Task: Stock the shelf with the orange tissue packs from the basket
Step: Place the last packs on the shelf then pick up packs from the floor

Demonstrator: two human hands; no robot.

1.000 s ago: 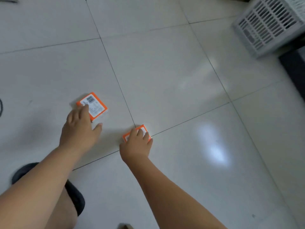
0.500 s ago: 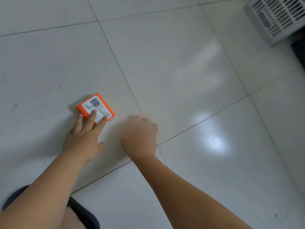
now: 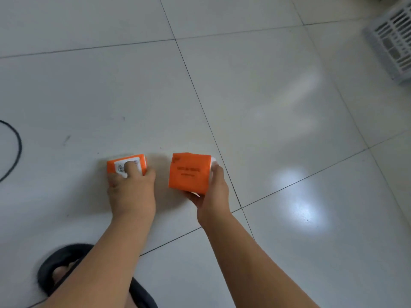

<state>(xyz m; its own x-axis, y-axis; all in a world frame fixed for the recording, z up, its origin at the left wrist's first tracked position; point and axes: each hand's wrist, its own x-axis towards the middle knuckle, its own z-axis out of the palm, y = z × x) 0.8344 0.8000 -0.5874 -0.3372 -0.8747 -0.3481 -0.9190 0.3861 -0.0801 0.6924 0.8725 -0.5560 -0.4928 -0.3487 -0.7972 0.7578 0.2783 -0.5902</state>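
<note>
A person reaches both hands down to two orange tissue packs on a white tiled floor (image 3: 278,70), well apart from the white slatted basket (image 3: 392,38) at the floor's far right.

The left hand (image 3: 131,193) grips the left pack (image 3: 130,162), which lies flat on the tile with its white label up. The fingers curl over the pack's near edge and one fingertip presses on the label.

The right hand (image 3: 214,192) holds the right pack (image 3: 189,173), which is tipped up so that its plain orange face, with faint printed text, is turned to the camera. The thumb is under the pack's near lower corner and the fingers wrap its right side, where a strip of white shows. Whether its lower edge touches the floor cannot be told.

The two packs sit side by side with a narrow gap of bare tile between them, just left of a dark grout line (image 3: 200,107) that runs diagonally across the floor.

A black cable (image 3: 19,147) loops at the floor's left edge. A foot in a black sandal (image 3: 47,273) stands at the near left, partly behind the left forearm.
</note>
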